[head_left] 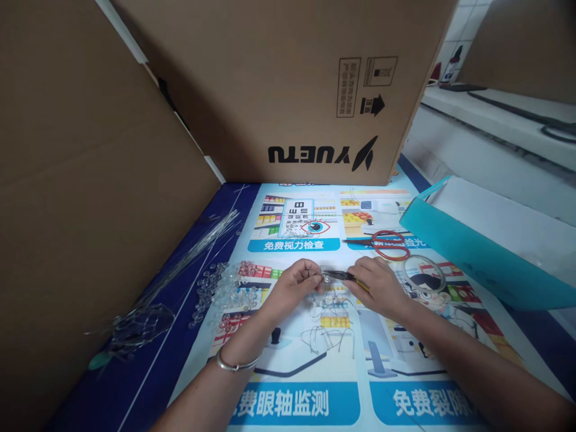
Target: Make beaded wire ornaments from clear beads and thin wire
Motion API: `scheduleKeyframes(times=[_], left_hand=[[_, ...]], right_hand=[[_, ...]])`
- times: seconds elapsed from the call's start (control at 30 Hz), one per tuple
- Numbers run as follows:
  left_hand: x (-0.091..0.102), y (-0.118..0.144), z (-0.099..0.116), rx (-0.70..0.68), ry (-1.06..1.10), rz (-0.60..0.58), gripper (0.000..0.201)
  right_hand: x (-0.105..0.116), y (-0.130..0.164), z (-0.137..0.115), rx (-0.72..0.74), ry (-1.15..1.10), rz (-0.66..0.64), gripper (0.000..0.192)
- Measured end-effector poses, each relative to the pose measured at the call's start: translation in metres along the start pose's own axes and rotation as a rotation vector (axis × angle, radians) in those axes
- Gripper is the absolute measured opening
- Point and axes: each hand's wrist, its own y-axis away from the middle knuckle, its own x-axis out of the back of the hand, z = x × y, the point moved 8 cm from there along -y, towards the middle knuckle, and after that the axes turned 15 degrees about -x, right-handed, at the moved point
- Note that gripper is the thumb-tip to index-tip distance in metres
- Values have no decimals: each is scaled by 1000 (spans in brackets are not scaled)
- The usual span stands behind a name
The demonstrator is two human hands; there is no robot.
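My left hand [297,283] is closed in a pinch on a small clear bead [327,278] with thin wire, partly hidden by the fingertips. Wrapped round a pair of pliers [339,275] with dark jaws and yellow-and-black handles is my right hand [377,287]. The jaw tips point left and meet the work at the left fingertips; whether they grip the wire is too small to tell. Below both hands lie several thin bent wires [326,339]. A spread of clear beads [220,291] lies left of my left hand.
Red-handled scissors [390,237] lie beyond my right hand, near a clear ring-shaped roll [424,257]. A bundle of straight wires [193,255] lies at the left. Cardboard walls [288,90] stand behind and left. A teal box [486,258] sits right on the printed mat [297,402].
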Motion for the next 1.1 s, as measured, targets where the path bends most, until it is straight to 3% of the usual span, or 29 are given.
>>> scheduleKeyframes(times=[0.6, 1.1], left_hand=[[3, 0, -6, 17, -135, -26, 7], [3, 1, -9, 20, -209, -26, 9]], right_hand=[[2, 1, -2, 61, 40, 3, 26], [16, -1, -14, 157, 260, 37, 28]])
